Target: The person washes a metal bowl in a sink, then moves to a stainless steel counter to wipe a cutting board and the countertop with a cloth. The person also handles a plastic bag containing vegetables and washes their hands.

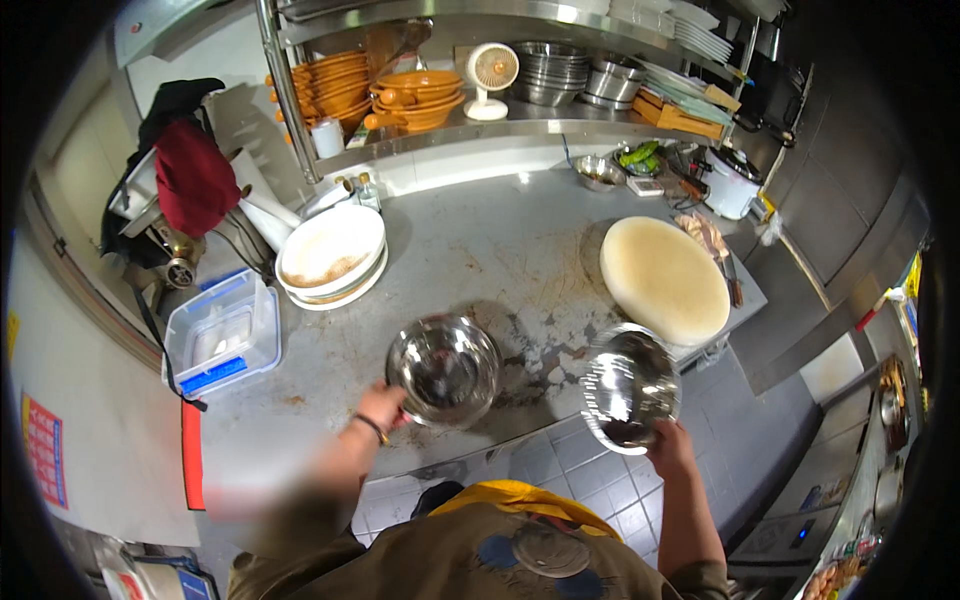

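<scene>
My left hand (384,409) grips the near left rim of a round stainless steel bowl (442,375), which is over the front part of the grey worktop (465,225). Whether that bowl touches the surface I cannot tell. A second shiny metal bowl (630,386) is held by its near rim in my right hand (670,444). It is tilted and sits past the worktop's front edge, above the tiled floor. Bright streaks along its left side may be holes or blurred reflections. No food can be made out in either bowl.
A thick round chopping block (665,277) stands at the right, beside a knife (731,281). White dishes (331,251) and a clear plastic box (223,334) are at the left. Behind, a shelf (525,131) bears orange pans (416,97), a fan (491,75) and metal bowls (550,71).
</scene>
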Demonstrator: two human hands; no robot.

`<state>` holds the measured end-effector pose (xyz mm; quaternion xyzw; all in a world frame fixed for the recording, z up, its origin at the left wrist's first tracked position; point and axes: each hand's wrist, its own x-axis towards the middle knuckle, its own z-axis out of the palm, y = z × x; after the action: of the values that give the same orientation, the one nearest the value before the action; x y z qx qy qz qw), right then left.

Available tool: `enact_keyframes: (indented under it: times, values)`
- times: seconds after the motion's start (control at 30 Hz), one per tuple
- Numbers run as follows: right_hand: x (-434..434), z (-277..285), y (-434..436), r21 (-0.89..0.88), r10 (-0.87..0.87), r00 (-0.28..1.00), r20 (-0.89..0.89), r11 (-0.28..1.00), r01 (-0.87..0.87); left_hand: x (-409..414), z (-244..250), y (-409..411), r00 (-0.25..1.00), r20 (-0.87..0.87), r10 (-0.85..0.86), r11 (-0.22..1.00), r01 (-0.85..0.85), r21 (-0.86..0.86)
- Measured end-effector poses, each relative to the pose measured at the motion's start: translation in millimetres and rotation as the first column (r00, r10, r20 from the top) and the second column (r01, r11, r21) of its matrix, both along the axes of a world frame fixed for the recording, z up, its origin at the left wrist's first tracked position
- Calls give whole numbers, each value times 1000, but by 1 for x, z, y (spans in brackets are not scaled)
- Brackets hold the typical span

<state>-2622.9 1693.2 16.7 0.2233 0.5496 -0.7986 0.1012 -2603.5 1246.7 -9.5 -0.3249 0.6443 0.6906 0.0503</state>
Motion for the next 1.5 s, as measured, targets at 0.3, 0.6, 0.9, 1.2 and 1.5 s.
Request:
enact_keyframes:
  times: [0.3, 0.6, 0.9, 1.2, 1.5]
  values:
    - [-83, 7, -154, 224, 596, 794, 117, 763, -606, 32, -39, 76, 995, 42, 95, 994, -97, 52]
    - [-106, -38, -204, 648, 736, 642, 216, 384, -658, 37, -57, 53, 983, -29, 183, 936, -165, 312]
    - [-125, -46, -188, 672, 748, 626, 221, 349, -654, 26, -41, 49, 993, 99, 69, 978, -87, 189]
    - [-129, -40, -206, 854, 823, 454, 342, -71, -516, 25, -26, 69, 994, 70, 79, 991, -86, 104]
    - [-133, -32, -217, 861, 772, 454, 445, -229, -454, 33, -38, 87, 971, 63, 229, 968, -234, 92]
